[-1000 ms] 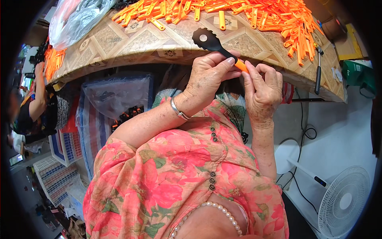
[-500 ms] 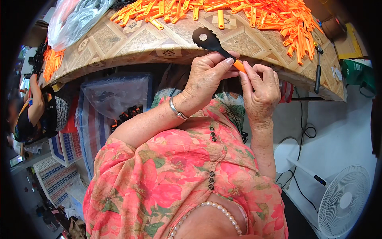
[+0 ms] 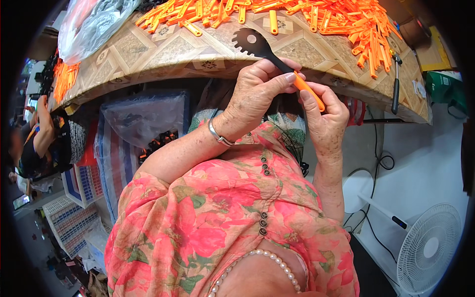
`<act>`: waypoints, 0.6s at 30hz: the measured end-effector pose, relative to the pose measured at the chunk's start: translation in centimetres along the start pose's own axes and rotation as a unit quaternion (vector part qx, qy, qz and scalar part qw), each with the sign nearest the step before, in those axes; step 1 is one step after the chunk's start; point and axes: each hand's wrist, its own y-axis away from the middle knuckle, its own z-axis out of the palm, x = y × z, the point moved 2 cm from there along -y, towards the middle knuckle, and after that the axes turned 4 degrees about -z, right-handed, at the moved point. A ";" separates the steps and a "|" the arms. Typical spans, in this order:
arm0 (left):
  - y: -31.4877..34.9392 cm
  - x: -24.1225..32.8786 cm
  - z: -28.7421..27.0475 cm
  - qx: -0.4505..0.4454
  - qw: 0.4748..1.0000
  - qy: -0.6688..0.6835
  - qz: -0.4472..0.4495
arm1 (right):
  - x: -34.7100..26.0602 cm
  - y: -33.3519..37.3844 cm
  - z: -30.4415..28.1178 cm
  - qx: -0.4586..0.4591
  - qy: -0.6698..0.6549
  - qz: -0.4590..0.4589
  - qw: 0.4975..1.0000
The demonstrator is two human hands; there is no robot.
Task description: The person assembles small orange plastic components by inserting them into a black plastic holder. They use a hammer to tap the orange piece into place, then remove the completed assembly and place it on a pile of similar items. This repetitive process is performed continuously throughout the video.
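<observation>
A black spaghetti server (image 3: 257,45) with a toothed head, a round hole and an orange handle (image 3: 309,93) is held in front of me at the table's near edge. My left hand (image 3: 262,86) pinches its black neck close to where the orange begins. The fingers of my right hand (image 3: 327,111) are closed around the orange handle, whose end shows past the thumb. The toothed head points to the upper left, over the patterned tabletop (image 3: 222,49).
Many loose orange handles (image 3: 341,24) are heaped along the table's far side. A hammer (image 3: 396,84) lies at the right edge, and a clear plastic bag (image 3: 94,29) at the left. A white fan (image 3: 429,250) stands lower right. Another person (image 3: 42,138) sits far left.
My right hand has shifted down along the orange handle, so more of it shows. The server's head has turned, and its teeth are plainer to see. My left hand has hardly moved.
</observation>
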 end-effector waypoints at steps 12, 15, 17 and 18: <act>0.4 -0.2 0.0 -0.029 0.994 -0.090 0.059 | 0.0 0.6 0.5 -0.019 0.028 -0.017 0.999; 0.5 -0.1 0.2 -0.018 0.993 -0.112 0.041 | -0.2 0.9 0.6 -0.013 0.042 -0.027 0.999; 0.4 -0.2 0.2 -0.022 0.991 -0.122 0.049 | -0.2 0.9 0.5 -0.015 0.042 -0.015 0.999; 0.3 -0.2 0.3 -0.058 0.989 -0.101 0.093 | -0.3 0.8 0.3 -0.001 0.054 -0.059 0.997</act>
